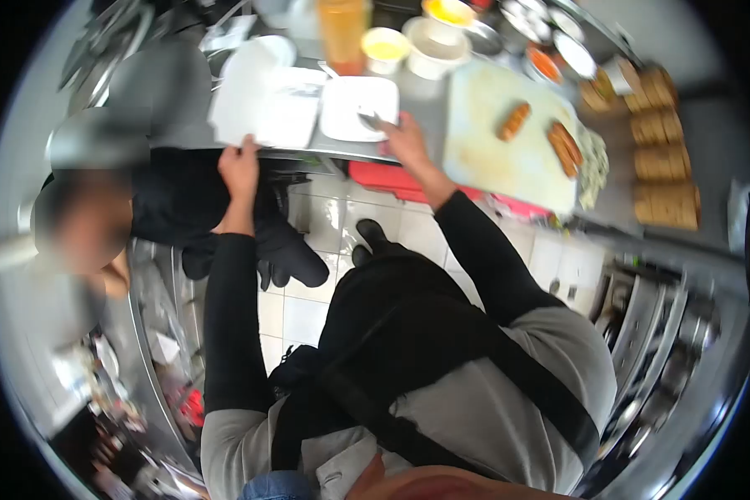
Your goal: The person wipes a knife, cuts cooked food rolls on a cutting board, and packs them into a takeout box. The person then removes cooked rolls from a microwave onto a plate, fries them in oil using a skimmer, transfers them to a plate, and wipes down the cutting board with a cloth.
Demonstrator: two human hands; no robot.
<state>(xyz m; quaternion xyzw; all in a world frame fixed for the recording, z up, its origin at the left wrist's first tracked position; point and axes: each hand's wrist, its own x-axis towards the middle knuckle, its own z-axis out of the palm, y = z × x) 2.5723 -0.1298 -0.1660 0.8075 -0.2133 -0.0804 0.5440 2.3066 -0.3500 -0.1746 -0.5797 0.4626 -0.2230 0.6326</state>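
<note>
My right hand [407, 142] is closed around a metal spoon [370, 121], whose bowl lies over a white square dish [338, 123]. My left hand [239, 169] has its fingers closed at the near edge of a white, flat takeout container [285, 112], which looks opened out on the steel counter. A second pale panel [240, 87] lies at its left side. Glare washes out what the container and the dish hold.
On the right, a cutting board [471, 137] bears several browned sausages [565, 150]. Tubs of yellow sauce [385, 48] and an orange bottle [341, 37] stand behind. Bamboo steamers [667, 205] line the far right. Another person [175, 187] is close on my left.
</note>
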